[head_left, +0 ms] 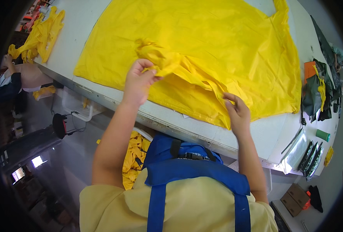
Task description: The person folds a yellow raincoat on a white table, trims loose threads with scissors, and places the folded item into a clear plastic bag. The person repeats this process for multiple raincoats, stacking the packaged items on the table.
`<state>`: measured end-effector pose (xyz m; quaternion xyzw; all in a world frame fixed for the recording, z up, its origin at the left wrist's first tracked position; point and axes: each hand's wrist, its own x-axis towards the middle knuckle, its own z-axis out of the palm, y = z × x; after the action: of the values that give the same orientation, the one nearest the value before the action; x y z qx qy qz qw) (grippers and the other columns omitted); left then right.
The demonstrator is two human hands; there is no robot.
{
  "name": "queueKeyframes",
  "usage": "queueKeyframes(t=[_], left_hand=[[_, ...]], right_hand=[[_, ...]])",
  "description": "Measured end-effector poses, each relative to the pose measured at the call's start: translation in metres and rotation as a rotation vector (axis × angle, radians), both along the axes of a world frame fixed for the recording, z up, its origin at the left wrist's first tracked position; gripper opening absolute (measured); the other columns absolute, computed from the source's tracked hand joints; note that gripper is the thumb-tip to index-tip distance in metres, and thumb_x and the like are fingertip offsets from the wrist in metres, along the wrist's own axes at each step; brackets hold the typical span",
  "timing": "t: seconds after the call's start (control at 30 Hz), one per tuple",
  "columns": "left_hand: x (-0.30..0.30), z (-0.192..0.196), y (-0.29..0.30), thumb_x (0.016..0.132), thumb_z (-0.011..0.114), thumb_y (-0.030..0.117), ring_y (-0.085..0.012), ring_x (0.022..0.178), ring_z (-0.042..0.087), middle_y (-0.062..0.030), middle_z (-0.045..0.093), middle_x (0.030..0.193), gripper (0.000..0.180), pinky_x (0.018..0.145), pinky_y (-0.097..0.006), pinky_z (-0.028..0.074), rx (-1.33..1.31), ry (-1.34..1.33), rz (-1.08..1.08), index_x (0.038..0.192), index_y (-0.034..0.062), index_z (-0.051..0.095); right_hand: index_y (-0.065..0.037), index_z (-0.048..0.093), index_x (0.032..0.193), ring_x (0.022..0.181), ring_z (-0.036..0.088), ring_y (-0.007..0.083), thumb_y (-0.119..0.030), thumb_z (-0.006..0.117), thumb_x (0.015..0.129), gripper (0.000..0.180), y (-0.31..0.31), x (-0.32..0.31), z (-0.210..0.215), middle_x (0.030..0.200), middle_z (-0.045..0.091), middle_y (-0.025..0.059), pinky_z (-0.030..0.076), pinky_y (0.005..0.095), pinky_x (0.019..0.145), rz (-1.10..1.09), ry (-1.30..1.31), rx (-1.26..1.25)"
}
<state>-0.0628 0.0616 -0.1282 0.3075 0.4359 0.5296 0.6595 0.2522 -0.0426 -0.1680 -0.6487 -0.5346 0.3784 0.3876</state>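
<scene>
A large yellow sheet-like garment (202, 31), thin and shiny, lies spread over the white table in front of me. Above it I hold up a gathered, creased strip of yellow fabric (191, 69), stretched between both hands. My left hand (138, 79) pinches the strip's left end between thumb and fingers, with a bunched tuft behind it. Lower and to the right, my right hand (238, 112) grips the other end in a pinch. Whether the strip is part of the garment underneath or a separate piece, I cannot tell.
Beneath the table edge, a container of yellow fabric (134, 154) stands left of my blue apron (194, 174). On the table's right are dark folded garments (314, 96), a green thread spool (323, 135) and flat plastic packets (310, 156). Another person (13, 81) handles yellow fabric at far left.
</scene>
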Motion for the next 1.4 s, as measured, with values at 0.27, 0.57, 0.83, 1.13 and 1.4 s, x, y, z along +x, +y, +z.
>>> queueKeyframes(t=[0.27,0.57,0.83,1.13,1.4], left_hand=[[0.014,0.005,-0.039,0.085,0.059,-0.006,-0.0144,0.108,0.054,-0.0048,0.056,0.115,0.037,0.095,-0.027,0.041,0.306,-0.075,-0.333,0.118,0.0078,0.050],[0.012,0.023,-0.048,0.075,0.074,0.011,-0.0166,0.108,0.056,-0.0039,0.055,0.118,0.049,0.092,-0.029,0.046,-0.211,-0.597,-0.440,0.116,0.0061,0.047],[0.044,0.047,-0.057,0.076,0.065,-0.007,-0.0139,0.080,0.052,-0.0029,0.052,0.086,0.026,0.070,-0.024,0.042,0.476,0.240,0.030,0.093,0.0079,0.052],[0.043,0.095,-0.083,0.073,0.063,-0.001,-0.0268,0.076,0.054,-0.0121,0.053,0.086,0.021,0.064,-0.032,0.045,1.035,0.832,-0.368,0.090,0.0094,0.067],[-0.009,0.039,-0.020,0.079,0.058,-0.003,-0.0281,0.076,0.060,-0.0158,0.055,0.110,0.032,0.060,-0.031,0.049,0.366,1.133,-0.230,0.110,0.0019,0.060]], right_hand=[[-0.001,0.055,0.109,0.052,0.037,0.0056,-0.026,0.055,0.092,0.031,0.083,-0.100,0.088,0.090,0.062,0.0051,0.029,0.0199,0.047,-0.131,1.043,-0.390],[0.001,0.047,0.127,0.105,0.058,0.0192,-0.011,0.080,0.070,0.067,0.051,-0.094,0.104,0.115,0.060,0.0079,0.045,0.0330,0.094,0.205,0.873,-0.241],[0.001,0.056,0.113,0.094,0.060,0.0150,0.006,0.070,0.066,0.049,0.031,-0.104,0.118,0.103,0.063,0.0054,0.048,0.0281,0.083,-0.020,0.459,-0.080],[-0.004,0.047,0.075,0.067,0.046,0.0085,0.009,0.063,0.073,0.021,0.034,-0.088,0.097,0.075,0.051,0.0003,0.039,0.0220,0.061,-0.234,-0.099,0.195],[-0.008,0.061,0.100,0.062,0.054,0.0153,-0.009,0.076,0.071,0.033,0.002,-0.105,0.118,0.087,0.059,0.0082,0.043,0.0241,0.056,0.283,-0.156,0.098]])
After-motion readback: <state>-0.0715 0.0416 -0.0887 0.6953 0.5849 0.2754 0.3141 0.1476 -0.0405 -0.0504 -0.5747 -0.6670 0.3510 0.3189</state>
